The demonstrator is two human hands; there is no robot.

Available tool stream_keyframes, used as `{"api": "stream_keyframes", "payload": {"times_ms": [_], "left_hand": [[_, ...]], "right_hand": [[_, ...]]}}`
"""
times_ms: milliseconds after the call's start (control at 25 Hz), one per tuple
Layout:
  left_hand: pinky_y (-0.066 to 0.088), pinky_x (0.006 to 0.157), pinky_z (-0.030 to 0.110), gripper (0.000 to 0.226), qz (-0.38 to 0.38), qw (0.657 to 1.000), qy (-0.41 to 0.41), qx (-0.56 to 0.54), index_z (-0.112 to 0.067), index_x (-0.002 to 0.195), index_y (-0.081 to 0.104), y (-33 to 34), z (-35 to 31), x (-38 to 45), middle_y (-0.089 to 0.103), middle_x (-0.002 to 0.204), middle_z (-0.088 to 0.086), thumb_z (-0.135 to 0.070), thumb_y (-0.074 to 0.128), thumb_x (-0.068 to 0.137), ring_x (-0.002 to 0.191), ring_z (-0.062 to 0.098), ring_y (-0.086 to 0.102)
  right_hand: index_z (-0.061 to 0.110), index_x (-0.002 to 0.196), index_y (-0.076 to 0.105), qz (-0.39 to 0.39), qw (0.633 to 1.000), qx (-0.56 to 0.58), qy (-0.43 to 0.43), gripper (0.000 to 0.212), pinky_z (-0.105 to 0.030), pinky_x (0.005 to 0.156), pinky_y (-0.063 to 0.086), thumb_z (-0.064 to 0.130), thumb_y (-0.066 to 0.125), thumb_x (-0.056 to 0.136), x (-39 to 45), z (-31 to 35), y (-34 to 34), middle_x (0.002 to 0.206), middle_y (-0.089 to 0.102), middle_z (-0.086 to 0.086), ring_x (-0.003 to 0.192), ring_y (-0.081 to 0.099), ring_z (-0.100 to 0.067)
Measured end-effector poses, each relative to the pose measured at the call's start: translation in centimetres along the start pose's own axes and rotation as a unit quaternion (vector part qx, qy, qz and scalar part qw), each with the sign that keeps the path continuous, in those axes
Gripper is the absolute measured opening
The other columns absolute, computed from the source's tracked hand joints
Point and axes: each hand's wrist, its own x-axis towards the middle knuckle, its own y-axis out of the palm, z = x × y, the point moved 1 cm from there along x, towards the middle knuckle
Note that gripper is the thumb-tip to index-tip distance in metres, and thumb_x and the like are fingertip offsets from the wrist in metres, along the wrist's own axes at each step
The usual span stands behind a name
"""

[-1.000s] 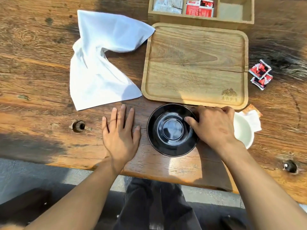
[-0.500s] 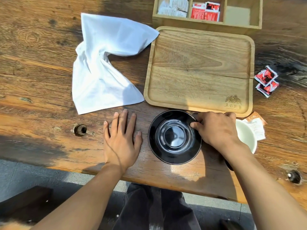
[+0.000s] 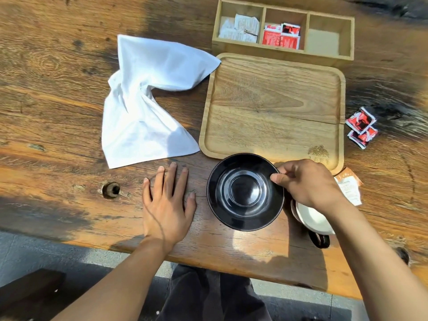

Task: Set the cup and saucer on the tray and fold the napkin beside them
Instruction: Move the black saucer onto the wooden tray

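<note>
A glossy black saucer is held just in front of the wooden tray, its far rim over the tray's near edge. My right hand pinches the saucer's right rim between thumb and fingers. Partly hidden under my right wrist is a cup, white inside with a dark handle, standing on the table. My left hand rests flat on the table left of the saucer, fingers straight. A crumpled white napkin lies on the table left of the tray.
A wooden box with three compartments holding paper sachets stands behind the tray. Loose red sachets and an orange-and-white sachet lie right of the tray. The table's front edge runs close to my body; a bolt hole sits left.
My right hand has taken the saucer's rim in a pinch and the saucer has shifted slightly toward the tray. My left hand stays flat on the table.
</note>
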Motion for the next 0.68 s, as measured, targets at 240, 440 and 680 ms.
{"api": "stream_keyframes", "payload": {"times_ms": [240,440,680], "left_hand": [[0.015,0.115,0.055,0.057,-0.009,1.000,-0.001,-0.007,-0.021,0.145,0.037,0.2,0.2,0.0,0.033,0.155,0.007,-0.039,0.042,0.091,0.144,0.031,0.023],[0.014,0.115,0.055,0.059,0.001,1.000,-0.003,-0.003,-0.023,0.147,0.034,0.4,0.3,0.0,0.031,0.156,0.006,-0.041,0.042,0.091,0.145,0.031,0.023],[0.014,0.114,0.055,0.060,0.006,1.000,-0.002,-0.008,-0.023,0.147,0.034,0.3,0.4,0.1,0.031,0.156,0.006,-0.042,0.042,0.091,0.144,0.029,0.022]], "right_hand": [[0.015,0.062,0.062,-0.017,0.986,0.159,0.048,0.029,-0.030,0.063,0.042,0.033,0.069,0.083,1.3,0.1,-1.5,0.052,0.056,0.006,0.056,0.051,-0.015],[-0.002,0.074,0.063,-0.048,0.921,0.375,0.094,0.022,-0.013,0.053,0.045,0.016,0.066,0.086,2.4,2.6,-1.8,0.061,0.057,-0.009,0.046,0.057,-0.006],[0.015,0.064,0.062,-0.109,0.851,0.483,0.176,0.021,-0.031,0.074,0.045,0.022,0.071,0.082,5.9,4.8,-1.3,0.064,0.061,-0.006,0.053,0.049,-0.013]]}}
